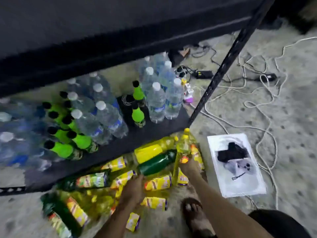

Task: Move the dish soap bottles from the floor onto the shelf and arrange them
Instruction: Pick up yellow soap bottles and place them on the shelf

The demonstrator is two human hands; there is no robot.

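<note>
1. The dish soap bottles [123, 182] lie in a loose heap on the floor [283, 117], just in front of the bottom shelf [154, 133]; most are yellow, a few green.
2. The right hand [187, 166] is clamped around the lower body of an upright yellow bottle [183, 148], near the shelf's front corner post [223, 66].
3. The left hand [133, 188] rests on the heap, fingers at the base of a green bottle [157, 163] lying on its side; whether it has closed on it, I cannot tell.
4. To do this well, lift the upright bottle straight, keeping its cap up.
5. The shelf already holds water bottles [109, 117] and green-necked bottles [61, 148]; the bare strip along its front edge looks the likely place, so set bottles down standing, labels outward.
6. Mind the bare foot [193, 215] beside the heap.
</note>
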